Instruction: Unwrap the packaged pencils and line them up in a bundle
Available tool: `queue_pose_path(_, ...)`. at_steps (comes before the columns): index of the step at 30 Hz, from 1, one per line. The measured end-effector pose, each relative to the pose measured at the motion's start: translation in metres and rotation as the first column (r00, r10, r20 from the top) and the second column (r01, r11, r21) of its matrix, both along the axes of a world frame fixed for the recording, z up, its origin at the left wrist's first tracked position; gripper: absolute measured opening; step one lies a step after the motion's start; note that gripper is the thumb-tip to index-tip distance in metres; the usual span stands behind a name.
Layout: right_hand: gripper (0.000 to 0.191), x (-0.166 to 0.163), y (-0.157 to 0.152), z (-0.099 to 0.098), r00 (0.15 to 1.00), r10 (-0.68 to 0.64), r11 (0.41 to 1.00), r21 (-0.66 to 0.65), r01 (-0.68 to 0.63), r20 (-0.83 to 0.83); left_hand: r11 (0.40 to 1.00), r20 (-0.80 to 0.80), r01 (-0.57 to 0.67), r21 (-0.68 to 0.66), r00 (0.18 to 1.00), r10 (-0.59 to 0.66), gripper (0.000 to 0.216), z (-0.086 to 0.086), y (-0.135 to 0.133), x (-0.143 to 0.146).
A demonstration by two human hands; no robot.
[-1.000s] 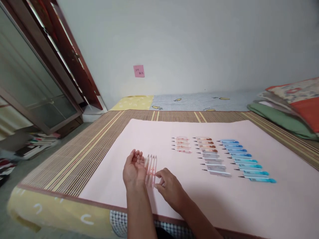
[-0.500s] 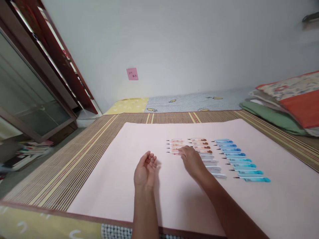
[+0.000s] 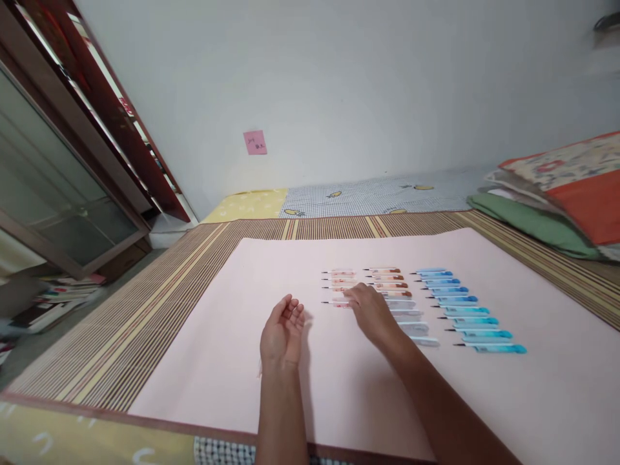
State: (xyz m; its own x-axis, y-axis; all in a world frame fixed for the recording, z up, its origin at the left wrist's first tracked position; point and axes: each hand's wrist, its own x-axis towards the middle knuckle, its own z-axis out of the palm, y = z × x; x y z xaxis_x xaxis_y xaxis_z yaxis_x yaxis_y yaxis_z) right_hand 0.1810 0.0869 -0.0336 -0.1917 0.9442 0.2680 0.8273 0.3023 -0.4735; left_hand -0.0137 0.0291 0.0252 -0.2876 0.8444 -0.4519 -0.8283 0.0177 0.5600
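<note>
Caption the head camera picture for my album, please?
Right hand at the pink pens, left hand loosely curled, blue pens lined up on a sheet.

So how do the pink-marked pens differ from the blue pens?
The pink-marked pens are mostly pale; the blue pens run from blue to turquoise. The pink-marked column is shorter; the blue one stretches nearer the wearer. The right hand is at the pink-marked pens; neither hand is at the blue pens. Both lie on the pink sheet, visible dark tips pointing left.
</note>
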Motion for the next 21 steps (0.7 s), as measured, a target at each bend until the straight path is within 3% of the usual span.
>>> queue_pose_path(12, 0.018, 0.006, -0.028, 0.010, 0.969, 0.102, 0.987, -0.096, -0.127, -0.226, 1.000, -0.008, 0.002, 0.000, 1.000, -0.002, 0.009, 0.000, 0.000, 0.003)
queue_pose_path(21, 0.014, 0.015, -0.032, 0.012, 0.934, 0.061, 0.977, -0.169, -0.127, -0.351, 0.999, -0.009, 0.043, -0.010, 0.999, -0.043, 0.008, 0.000, -0.007, 0.015)
